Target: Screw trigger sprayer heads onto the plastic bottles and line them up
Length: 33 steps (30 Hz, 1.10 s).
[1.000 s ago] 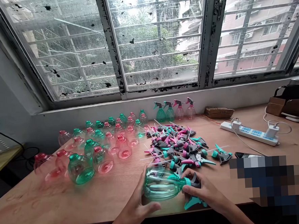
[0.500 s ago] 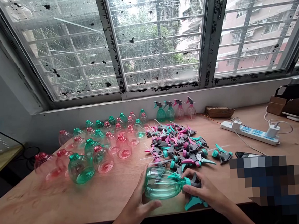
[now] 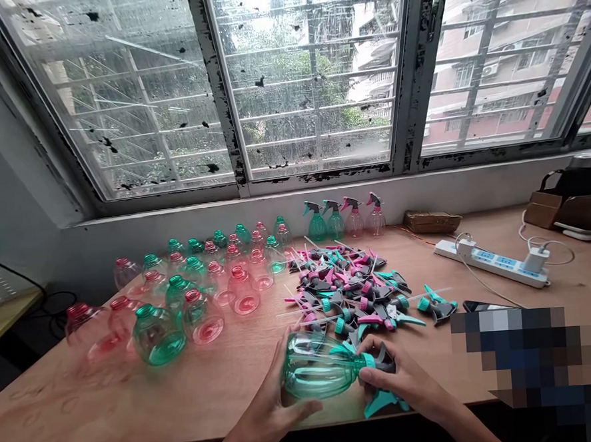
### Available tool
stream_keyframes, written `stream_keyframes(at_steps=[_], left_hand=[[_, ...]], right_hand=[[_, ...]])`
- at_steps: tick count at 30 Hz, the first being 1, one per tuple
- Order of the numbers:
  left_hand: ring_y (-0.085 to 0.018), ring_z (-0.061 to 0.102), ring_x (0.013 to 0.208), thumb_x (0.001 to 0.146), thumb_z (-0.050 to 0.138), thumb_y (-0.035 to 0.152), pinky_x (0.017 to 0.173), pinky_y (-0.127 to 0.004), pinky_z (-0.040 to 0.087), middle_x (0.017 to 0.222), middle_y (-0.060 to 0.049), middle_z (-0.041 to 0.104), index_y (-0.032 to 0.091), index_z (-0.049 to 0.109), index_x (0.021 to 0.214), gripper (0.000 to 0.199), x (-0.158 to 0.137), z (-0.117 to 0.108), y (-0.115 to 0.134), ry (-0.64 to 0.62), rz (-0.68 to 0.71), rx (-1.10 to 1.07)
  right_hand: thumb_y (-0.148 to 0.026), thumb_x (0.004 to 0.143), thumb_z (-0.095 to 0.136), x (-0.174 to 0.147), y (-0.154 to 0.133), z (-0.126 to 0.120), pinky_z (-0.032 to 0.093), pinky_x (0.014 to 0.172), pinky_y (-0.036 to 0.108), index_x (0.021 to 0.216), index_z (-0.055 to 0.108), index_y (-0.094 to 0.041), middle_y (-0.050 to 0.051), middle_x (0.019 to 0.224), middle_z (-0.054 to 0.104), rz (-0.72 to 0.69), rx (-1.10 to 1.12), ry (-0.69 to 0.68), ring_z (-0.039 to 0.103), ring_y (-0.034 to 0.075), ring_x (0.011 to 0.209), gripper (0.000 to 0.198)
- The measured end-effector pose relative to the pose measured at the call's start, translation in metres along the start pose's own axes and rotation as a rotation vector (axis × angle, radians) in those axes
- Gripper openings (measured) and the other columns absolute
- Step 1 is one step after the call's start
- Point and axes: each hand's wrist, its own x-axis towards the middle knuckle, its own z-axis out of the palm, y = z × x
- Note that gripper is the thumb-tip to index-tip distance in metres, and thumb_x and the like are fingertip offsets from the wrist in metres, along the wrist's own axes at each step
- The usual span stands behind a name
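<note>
A clear green spray bottle (image 3: 318,365) lies on its side between my hands, above the table's front edge. My left hand (image 3: 273,389) cups its base end, with the thumb along the near side. My right hand (image 3: 392,372) pinches the teal collar of the trigger sprayer (image 3: 368,362) at the bottle's neck; the grey sprayer head shows beyond the fingers. Beneath that hand a teal trigger piece (image 3: 385,402) is partly hidden. Just behind the bottle spreads a heap of loose pink, teal and grey trigger sprayers (image 3: 352,281) with thin tubes.
Several open pink and green bottles (image 3: 201,320) stand on the left. Several bottles with sprayers fitted (image 3: 334,224) stand by the wall. At right are one separate sprayer (image 3: 437,304), a phone (image 3: 488,306), a power strip (image 3: 493,262) with cables, and a brown package (image 3: 432,221).
The bottle has turned slightly in my hands, its base end a little lower. My grip stays much the same, and the view has shifted slightly.
</note>
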Motion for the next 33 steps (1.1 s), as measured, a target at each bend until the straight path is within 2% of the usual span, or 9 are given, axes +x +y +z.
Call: stream_keyframes(at_steps=[2,5,10,14,18,23,26,33], left_hand=[[-0.036,0.017,0.162,0.090,0.079,0.041,0.132,-0.057,0.008,0.178,-0.007,0.014,0.040,0.004,0.166,0.107,0.0009,-0.0006,-0.0013,-0.004,0.030,0.021],[-0.034,0.021,0.161,0.096,0.071,0.040,0.132,-0.056,0.008,0.177,-0.005,0.018,0.043,0.005,0.166,0.096,0.0012,-0.0009,-0.0026,-0.004,0.069,0.035],[-0.038,0.020,0.161,0.088,0.080,0.042,0.132,-0.057,0.006,0.175,-0.010,0.024,0.034,0.006,0.167,0.108,-0.0002,0.0004,0.0010,0.011,0.013,0.006],[-0.038,0.028,0.158,0.092,0.075,0.042,0.132,-0.055,0.013,0.174,-0.009,0.026,0.034,0.012,0.167,0.099,0.0008,-0.0004,0.0025,-0.023,0.023,-0.012],[-0.036,0.022,0.161,0.097,0.069,0.039,0.132,-0.055,0.009,0.176,-0.007,0.021,0.039,0.008,0.167,0.092,0.0018,-0.0022,-0.0021,0.000,0.065,0.066],[-0.037,0.016,0.162,0.088,0.079,0.044,0.132,-0.056,0.008,0.178,-0.007,0.014,0.036,0.002,0.167,0.111,0.0001,-0.0006,-0.0033,0.011,0.010,-0.018],[-0.038,0.021,0.161,0.089,0.077,0.049,0.132,-0.055,0.012,0.176,-0.010,0.020,0.032,0.003,0.168,0.109,-0.0006,0.0001,-0.0011,-0.004,-0.011,-0.070],[-0.035,0.021,0.161,0.095,0.071,0.045,0.132,-0.056,0.003,0.177,-0.004,0.019,0.045,0.006,0.165,0.096,0.0011,-0.0023,-0.0063,-0.003,0.053,0.016]], right_hand=[[-0.054,0.081,0.086,0.0003,0.0003,-0.0002,0.055,0.064,0.031,0.101,0.059,-0.020,0.000,0.072,0.076,0.000,0.004,0.000,0.073,0.021,0.064,0.047],[-0.055,0.079,0.086,0.0006,0.0008,-0.0001,0.055,0.063,0.032,0.100,0.060,-0.021,0.000,0.072,0.076,0.003,0.003,0.010,0.073,0.021,0.063,0.049],[-0.057,0.078,0.087,0.0006,0.0010,0.0009,0.055,0.063,0.031,0.100,0.060,-0.020,0.000,0.071,0.075,-0.004,0.005,0.025,0.072,0.021,0.063,0.050],[-0.055,0.079,0.087,0.0014,0.0006,0.0007,0.055,0.062,0.030,0.100,0.060,-0.020,0.000,0.071,0.076,-0.003,0.010,0.021,0.072,0.020,0.063,0.049],[-0.057,0.078,0.087,0.0017,0.0006,0.0002,0.054,0.062,0.029,0.099,0.060,-0.020,0.000,0.071,0.076,-0.008,0.022,0.028,0.072,0.020,0.062,0.050],[-0.056,0.078,0.087,0.0009,0.0019,0.0000,0.054,0.063,0.031,0.100,0.060,-0.021,-0.001,0.070,0.075,0.000,0.003,0.028,0.073,0.022,0.063,0.050],[-0.055,0.078,0.087,0.0013,0.0020,-0.0005,0.054,0.063,0.030,0.100,0.060,-0.021,-0.001,0.069,0.075,0.001,-0.018,0.022,0.072,0.021,0.063,0.049],[-0.052,0.081,0.086,0.0033,0.0026,-0.0021,0.052,0.061,0.029,0.102,0.059,-0.020,0.000,0.072,0.077,-0.008,0.013,0.029,0.072,0.020,0.062,0.047]])
